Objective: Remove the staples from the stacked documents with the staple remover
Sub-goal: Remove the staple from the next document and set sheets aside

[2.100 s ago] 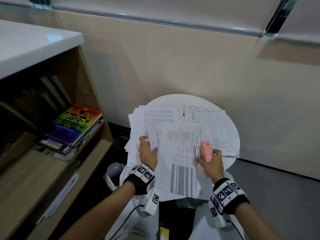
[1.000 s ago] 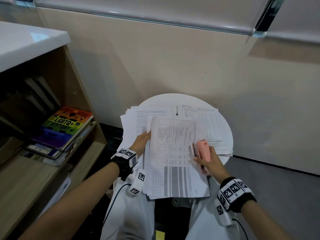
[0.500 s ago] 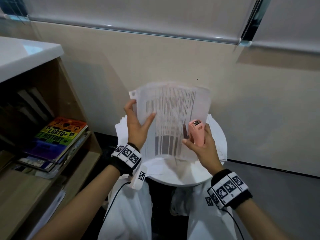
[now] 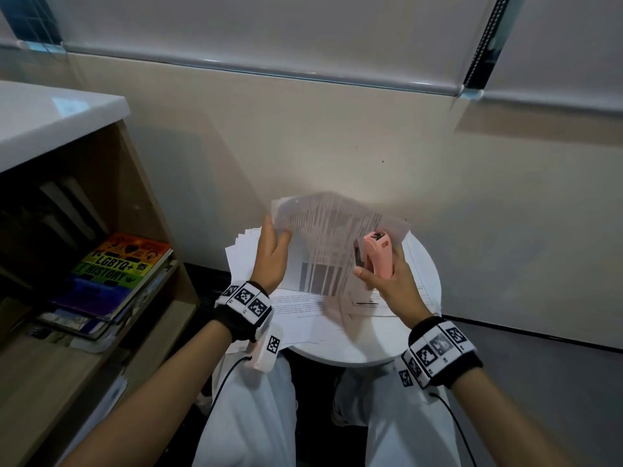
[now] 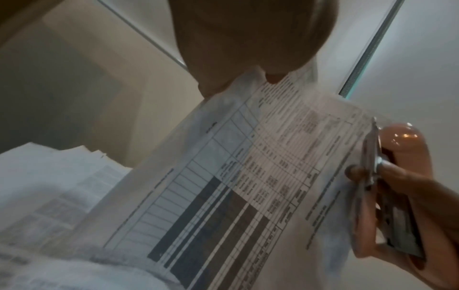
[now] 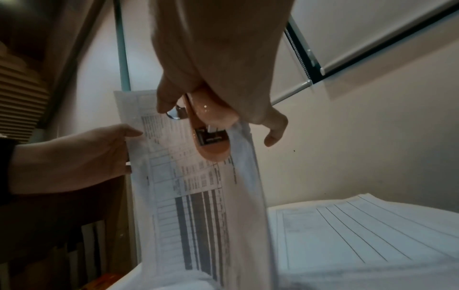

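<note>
A printed, stapled document [image 4: 323,244] is held upright above the round white table [image 4: 371,348]. My left hand [image 4: 273,254] holds its left edge, thumb in front. My right hand [image 4: 387,281] grips a pink staple remover [image 4: 377,254] at the document's right edge. In the left wrist view the remover [image 5: 397,176] lies against the document [image 5: 248,176], with a thumb on its metal part. The right wrist view shows the remover [image 6: 211,127] in front of the document [image 6: 193,196] and my left hand [image 6: 74,157] at the far edge. No staple is visible.
More loose paper stacks [image 4: 242,251] lie on the table under the lifted sheets. A wooden bookshelf with a rainbow-coloured book [image 4: 124,267] and a white top [image 4: 50,119] stands close on the left. A beige wall runs behind the table. My knees are under its near edge.
The document went from lying flat on the stack to being held upright in both hands. The remover rose with it, and the top of the sheets now bends to the right.
</note>
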`<state>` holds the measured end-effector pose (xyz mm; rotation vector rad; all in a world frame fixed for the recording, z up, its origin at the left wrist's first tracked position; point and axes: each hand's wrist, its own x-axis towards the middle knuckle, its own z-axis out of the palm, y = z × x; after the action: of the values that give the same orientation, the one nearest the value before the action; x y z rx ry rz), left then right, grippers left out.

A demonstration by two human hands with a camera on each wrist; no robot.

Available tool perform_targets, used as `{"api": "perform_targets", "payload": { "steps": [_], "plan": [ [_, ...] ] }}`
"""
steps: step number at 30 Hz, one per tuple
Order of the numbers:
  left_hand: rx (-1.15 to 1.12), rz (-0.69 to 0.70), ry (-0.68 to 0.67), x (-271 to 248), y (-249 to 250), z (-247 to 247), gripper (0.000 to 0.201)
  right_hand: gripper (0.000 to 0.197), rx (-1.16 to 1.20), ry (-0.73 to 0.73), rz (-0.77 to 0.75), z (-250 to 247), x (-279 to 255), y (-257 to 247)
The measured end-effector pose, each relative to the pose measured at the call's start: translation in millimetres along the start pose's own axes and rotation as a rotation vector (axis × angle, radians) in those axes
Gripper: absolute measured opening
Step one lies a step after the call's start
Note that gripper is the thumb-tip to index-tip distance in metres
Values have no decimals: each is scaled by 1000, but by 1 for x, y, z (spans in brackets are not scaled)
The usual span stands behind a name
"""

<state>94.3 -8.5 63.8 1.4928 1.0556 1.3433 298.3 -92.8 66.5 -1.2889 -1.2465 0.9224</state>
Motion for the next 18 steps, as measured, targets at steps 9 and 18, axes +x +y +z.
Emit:
{"api": "perform_targets", "payload": {
  "steps": [9,18],
  "plan": [
    [-46,166,81,5,15,2,13,49,39,13,-138,4,5,-18],
    [-15,-29,-80,7,5,1,23,54,8,-1,3,-3,7,-5]
  ]
}}
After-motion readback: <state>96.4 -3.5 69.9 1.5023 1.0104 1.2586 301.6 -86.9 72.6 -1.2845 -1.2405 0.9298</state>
